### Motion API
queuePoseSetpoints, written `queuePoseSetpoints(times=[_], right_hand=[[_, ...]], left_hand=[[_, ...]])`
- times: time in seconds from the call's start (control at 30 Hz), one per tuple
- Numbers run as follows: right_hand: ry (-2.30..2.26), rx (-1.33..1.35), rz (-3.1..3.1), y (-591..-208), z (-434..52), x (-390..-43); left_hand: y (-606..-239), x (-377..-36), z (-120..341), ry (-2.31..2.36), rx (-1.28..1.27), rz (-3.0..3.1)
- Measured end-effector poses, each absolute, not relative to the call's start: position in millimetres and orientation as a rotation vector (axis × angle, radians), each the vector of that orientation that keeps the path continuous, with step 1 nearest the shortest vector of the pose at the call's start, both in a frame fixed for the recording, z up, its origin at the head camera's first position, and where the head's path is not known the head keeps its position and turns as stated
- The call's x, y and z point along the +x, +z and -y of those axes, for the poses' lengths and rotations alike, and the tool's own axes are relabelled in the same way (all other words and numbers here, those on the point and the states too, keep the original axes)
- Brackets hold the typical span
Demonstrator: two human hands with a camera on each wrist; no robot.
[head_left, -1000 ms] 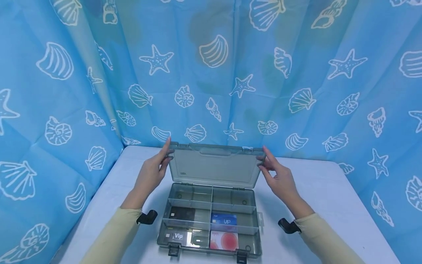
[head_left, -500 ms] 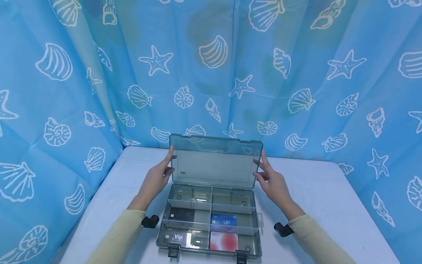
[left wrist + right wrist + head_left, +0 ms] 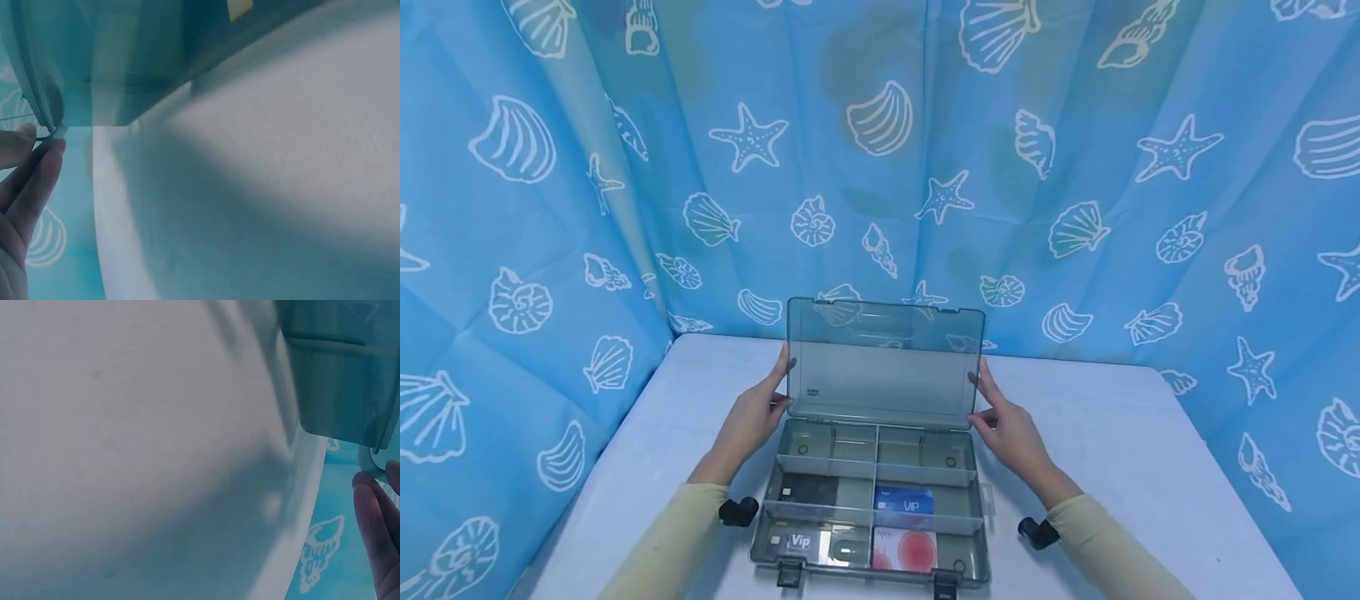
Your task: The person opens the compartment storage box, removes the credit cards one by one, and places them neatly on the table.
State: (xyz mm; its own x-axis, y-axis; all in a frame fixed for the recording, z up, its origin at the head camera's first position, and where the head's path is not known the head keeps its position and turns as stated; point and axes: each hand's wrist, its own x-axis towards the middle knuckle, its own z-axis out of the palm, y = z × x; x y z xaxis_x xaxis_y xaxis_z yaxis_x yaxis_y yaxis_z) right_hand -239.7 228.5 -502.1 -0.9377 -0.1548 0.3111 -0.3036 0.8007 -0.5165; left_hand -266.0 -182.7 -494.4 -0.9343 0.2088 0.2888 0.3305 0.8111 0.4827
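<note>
A translucent grey-green plastic organizer box sits on the white table, its hinged lid raised and tilted back. My left hand pinches the lid's left edge. Opposite it, my right hand pinches the right edge; thumb and fingertips also show there in both wrist views. Inside the divided base, a black card and a blue VIP card lie in the middle row. The front row has a grey Vip card and a white card with red circles. Both back compartments hold no card.
Two black latches hang from the box's front edge. A blue curtain with white shell and starfish prints stands behind the white table and along both sides.
The lid has swung further upright and back, its inner face showing taller. Both hands have slid down along its side edges toward the hinges.
</note>
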Motion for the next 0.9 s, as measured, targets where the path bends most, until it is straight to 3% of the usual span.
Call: queuePoseSetpoints(times=[0.9], right_hand=[[0.909,0.302,3.041,-511,-227,-235]], left_hand=[[-520,-256,197,-0.999,-0.335,2.95]])
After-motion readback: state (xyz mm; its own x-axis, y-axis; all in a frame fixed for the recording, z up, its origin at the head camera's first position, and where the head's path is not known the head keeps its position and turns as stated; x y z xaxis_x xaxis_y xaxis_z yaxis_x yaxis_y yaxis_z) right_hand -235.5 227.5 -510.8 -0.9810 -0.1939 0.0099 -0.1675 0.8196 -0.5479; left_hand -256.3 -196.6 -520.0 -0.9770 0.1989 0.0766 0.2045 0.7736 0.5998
